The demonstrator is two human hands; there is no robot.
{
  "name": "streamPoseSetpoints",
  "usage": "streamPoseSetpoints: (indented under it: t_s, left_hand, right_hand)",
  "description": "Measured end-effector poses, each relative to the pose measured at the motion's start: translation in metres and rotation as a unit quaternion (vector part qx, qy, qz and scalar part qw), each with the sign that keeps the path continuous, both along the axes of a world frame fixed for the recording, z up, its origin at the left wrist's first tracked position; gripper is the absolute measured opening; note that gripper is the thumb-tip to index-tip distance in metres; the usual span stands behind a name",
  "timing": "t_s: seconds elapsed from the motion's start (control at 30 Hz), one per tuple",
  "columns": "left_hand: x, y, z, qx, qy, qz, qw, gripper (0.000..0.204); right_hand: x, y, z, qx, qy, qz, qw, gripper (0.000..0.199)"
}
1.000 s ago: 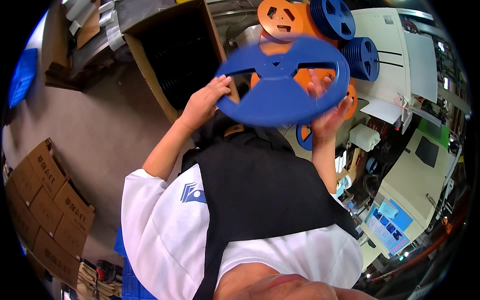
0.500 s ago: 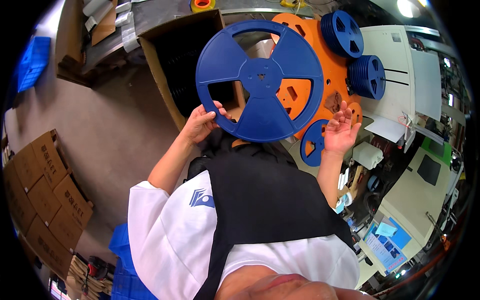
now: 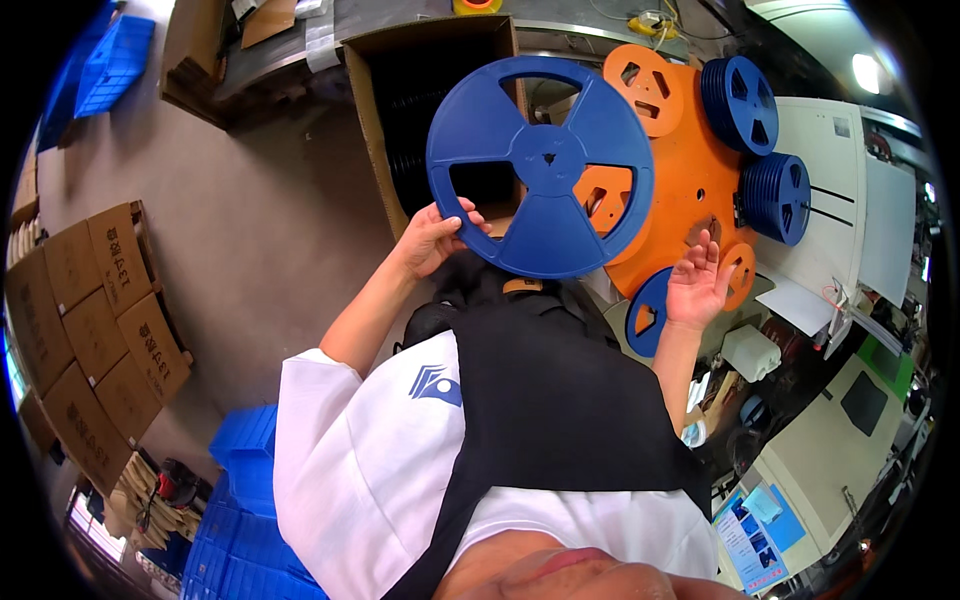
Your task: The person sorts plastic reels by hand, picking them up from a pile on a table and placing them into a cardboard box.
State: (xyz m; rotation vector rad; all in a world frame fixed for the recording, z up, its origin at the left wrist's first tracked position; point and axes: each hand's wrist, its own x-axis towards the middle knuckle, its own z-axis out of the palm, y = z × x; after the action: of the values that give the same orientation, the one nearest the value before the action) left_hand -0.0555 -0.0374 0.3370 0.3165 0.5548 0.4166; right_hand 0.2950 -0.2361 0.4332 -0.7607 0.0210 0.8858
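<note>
Head view, and here we are with the large orange plate (image 3: 690,140) as our marker! The big blue reel (image 3: 548,160) is up in the air to its left, face toward the camera, overlapping the plate's left edge in this view. The left hand (image 3: 438,238) has it, thumb over the near left part of the rim and fingers gripping behind, a one-handed hold!

And there's the change: a second ago both hands were at this reel, blurred and tipped flatter. Now the right hand (image 3: 697,288) is off it altogether, palm up at the plate's near edge, fingers loosely curled, released, nothing in them! For the work in hand, that looks to leave the reel's support to the left hand alone and the right one free.

Around the plate, then: an open cardboard box (image 3: 372,140) on its left, partly behind the held reel, contents too dark to make out. On the plate's right, one stack of blue reels (image 3: 740,105) and a second blue stack (image 3: 775,200) nearer the person. At its near edge, another blue reel (image 3: 650,315), just beside the right hand!
</note>
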Motion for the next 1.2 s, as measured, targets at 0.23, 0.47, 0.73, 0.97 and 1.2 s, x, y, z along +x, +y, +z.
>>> streamPoseSetpoints:
  t_s: [0.23, 0.47, 0.73, 0.97, 1.2]
  left_hand:
    - [-0.025, -0.005, -0.012, 0.011, 0.199, 0.075, 0.977, 0.024]
    - [-0.041, 0.003, -0.085, 0.168, 0.493, 0.099, 0.848, 0.023]
    - [-0.027, 0.035, -0.104, 0.353, 0.675, 0.051, 0.645, 0.012]
    - [-0.017, 0.073, -0.12, 0.338, 0.73, 0.027, 0.593, 0.018]
    - [-0.012, 0.099, -0.136, 0.354, 0.708, 0.019, 0.611, 0.021]
  right_hand:
    - [-0.002, -0.01, -0.012, -0.019, 0.006, -0.002, 1.0, 0.04]
    - [-0.008, -0.015, -0.018, -0.022, 0.019, 0.001, 1.0, 0.038]
    - [-0.015, -0.019, -0.021, -0.025, 0.025, -0.003, 0.999, 0.039]
    - [-0.02, -0.018, -0.018, -0.031, 0.024, -0.01, 0.999, 0.039]
    - [-0.022, -0.023, -0.017, -0.043, 0.029, -0.024, 0.998, 0.038]
